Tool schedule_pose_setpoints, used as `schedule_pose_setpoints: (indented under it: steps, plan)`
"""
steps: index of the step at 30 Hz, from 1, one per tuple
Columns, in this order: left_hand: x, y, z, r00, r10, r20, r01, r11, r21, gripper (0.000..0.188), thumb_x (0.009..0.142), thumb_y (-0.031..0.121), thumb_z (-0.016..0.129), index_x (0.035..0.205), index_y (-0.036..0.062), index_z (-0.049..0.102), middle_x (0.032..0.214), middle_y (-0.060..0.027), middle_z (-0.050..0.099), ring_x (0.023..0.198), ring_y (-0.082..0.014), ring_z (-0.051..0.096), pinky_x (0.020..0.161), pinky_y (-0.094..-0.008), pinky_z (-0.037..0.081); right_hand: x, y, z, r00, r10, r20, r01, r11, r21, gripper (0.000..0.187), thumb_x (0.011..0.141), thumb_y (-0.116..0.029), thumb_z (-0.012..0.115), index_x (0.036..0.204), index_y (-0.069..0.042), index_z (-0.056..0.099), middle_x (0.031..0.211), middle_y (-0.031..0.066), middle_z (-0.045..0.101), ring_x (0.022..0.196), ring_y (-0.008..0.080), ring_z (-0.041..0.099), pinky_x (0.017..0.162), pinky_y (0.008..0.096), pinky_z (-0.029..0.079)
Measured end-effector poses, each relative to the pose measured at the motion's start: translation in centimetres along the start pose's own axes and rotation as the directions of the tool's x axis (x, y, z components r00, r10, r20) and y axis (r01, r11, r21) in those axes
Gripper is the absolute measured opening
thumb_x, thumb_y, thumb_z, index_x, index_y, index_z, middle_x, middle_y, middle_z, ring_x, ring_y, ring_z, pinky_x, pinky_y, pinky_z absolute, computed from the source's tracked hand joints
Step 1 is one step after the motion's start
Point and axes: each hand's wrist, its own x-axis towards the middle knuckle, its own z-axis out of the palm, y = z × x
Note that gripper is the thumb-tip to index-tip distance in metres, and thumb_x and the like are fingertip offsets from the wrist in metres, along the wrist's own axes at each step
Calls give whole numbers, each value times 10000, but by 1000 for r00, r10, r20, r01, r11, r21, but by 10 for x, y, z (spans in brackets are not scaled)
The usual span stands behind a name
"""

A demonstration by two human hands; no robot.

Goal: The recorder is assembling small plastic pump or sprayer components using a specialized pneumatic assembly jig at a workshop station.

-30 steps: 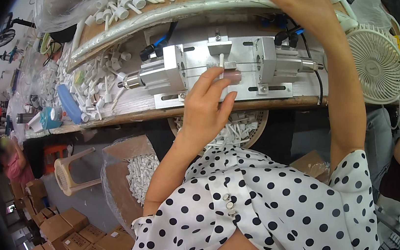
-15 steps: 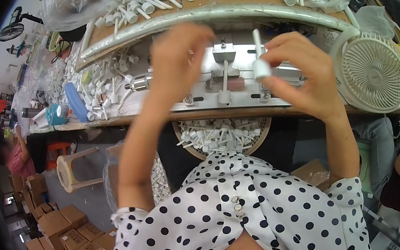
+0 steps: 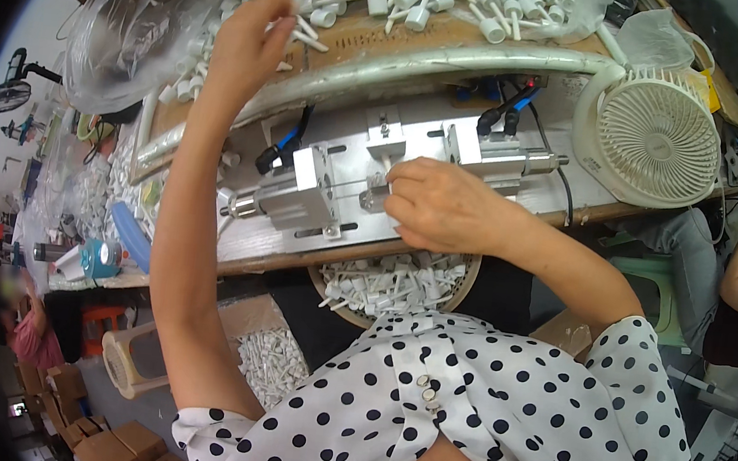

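Observation:
My left hand point(image 3: 252, 42) reaches over the far-left pile of white capped sticks point(image 3: 322, 18). Its thumb and fingers are apart, and I see nothing between them. My right hand point(image 3: 444, 207) is closed at the middle of a metal clamping fixture point(image 3: 305, 194). Between its fingertips and the fixture's centre block point(image 3: 386, 137), a bit of white stem shows; my fingers hide the rest of that capped stick. Two cylinder units with black and blue air fittings point(image 3: 277, 155) face each other on either side of the hand.
Below the bench edge sits a round basket point(image 3: 470, 289) of white capped sticks. A white fan point(image 3: 656, 145) stands at the right. A curved, plastic-wrapped tube point(image 3: 443, 60) borders the far pile. A co-worker's arm point(image 3: 737, 263) is at far right.
My left hand has moved from above the fixture to the far-left pile. My right hand has lowered the white capped stick from the air onto the fixture's middle.

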Motion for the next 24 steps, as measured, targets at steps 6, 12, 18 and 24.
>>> schedule_pose_setpoints:
  steps: [6,12,18,24]
  plan:
    - [-41,60,-10,861,-505,-62,255,535,-806,226,909,179,480,1079,31,498,819,-50,570,810,-151,593,627,-257,496,8,2,-23,989,125,82,-131,988,77,63,672,-82,564,664,-30,529,689,96,554,716,258,555,679,358,468]
    - [-123,142,9,759,-650,38,305,303,-903,279,863,35,508,1128,-14,437,1047,-109,455,824,-187,595,548,-239,539,20,95,-107,905,421,-57,-403,810,-426,177,728,-117,604,864,-4,613,843,148,614,780,288,594,687,361,469]
    - [-152,167,46,818,-575,19,475,655,-588,256,722,53,688,946,-20,588,1003,-108,534,744,-133,569,497,-233,471,16,118,-105,894,448,7,-423,849,-318,185,717,-135,591,836,0,633,805,187,612,788,346,579,709,396,450]
    - [-146,169,57,938,-346,22,333,883,-330,279,732,7,646,1001,-22,578,1086,-156,534,874,-279,584,695,-323,502,16,72,-102,909,337,-247,-381,911,-160,179,719,-116,614,868,-18,629,811,152,603,777,308,577,698,387,451]
